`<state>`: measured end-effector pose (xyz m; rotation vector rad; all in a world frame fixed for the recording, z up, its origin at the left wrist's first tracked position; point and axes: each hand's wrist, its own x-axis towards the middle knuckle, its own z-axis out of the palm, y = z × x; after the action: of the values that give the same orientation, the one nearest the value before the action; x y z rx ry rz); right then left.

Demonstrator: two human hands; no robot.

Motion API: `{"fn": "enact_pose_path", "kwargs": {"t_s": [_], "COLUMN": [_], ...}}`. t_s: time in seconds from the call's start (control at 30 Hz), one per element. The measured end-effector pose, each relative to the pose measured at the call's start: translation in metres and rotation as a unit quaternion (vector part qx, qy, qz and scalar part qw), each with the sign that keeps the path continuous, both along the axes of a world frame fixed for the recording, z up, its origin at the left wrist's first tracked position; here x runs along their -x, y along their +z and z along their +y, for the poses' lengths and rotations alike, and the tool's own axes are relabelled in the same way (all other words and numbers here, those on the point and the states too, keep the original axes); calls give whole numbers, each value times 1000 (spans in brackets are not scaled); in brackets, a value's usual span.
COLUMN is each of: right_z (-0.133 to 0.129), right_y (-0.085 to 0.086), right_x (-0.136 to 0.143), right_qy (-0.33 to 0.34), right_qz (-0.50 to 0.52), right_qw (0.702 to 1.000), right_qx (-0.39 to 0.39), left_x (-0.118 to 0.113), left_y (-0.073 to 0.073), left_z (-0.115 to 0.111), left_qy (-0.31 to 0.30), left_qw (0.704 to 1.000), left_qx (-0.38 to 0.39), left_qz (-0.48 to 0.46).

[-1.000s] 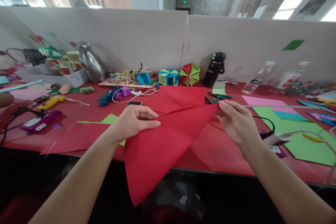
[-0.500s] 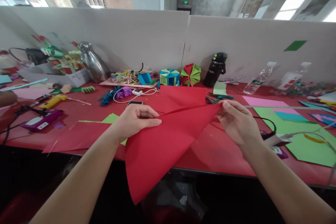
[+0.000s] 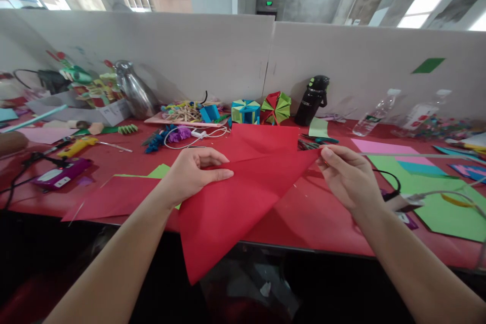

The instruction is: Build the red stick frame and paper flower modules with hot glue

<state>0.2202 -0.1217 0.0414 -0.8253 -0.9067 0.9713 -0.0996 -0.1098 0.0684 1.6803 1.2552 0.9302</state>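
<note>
A sheet of red paper (image 3: 235,207) is stretched between my two hands above the table's front edge. It looks folded into a triangle, with one point hanging below the edge. My left hand (image 3: 199,172) pinches its upper left side, thumb on top and fingers behind. At the right, my right hand (image 3: 343,174) grips the far pointed corner between thumb and fingers. Behind the held paper, another red sheet (image 3: 264,136) lies on the table. More red paper (image 3: 117,195) lies to the left of my left hand, partly over green sheets.
A purple glue-gun box (image 3: 63,174) and a yellow glue gun (image 3: 78,147) lie left. At the back stand a steel jug (image 3: 134,91), folded paper shapes (image 3: 276,108), a black bottle (image 3: 312,101) and a clear bottle (image 3: 375,114). Green paper (image 3: 451,207) and cables lie right.
The hanging point of the red paper has risen slightly and shifted a little left. Both hands keep their hold, almost in the same place.
</note>
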Motion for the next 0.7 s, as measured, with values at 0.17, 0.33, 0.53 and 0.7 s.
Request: {"fn": "enact_pose_path", "kwargs": {"t_s": [0.17,0.33,0.53,0.7], "right_z": [0,0,1,2], "right_y": [-2,-2,-2,-3], "right_x": [-2,-1,-1,-2], "right_qy": [-1,-8,-17,-22], "right_qz": [-16,-16,-16,-22], "right_qw": [1000,1000,1000,1000], "right_qx": [-5,5,9,1], "left_x": [0,-1,-2,-3], "left_y": [1,6,7,7], "left_z": [0,-2,-3,-4], "left_qy": [3,-5,-17,-16], "left_qw": [1000,999,997,998], "left_qx": [5,40,65,53], "left_qz": [-4,-18,-33,-33]}}
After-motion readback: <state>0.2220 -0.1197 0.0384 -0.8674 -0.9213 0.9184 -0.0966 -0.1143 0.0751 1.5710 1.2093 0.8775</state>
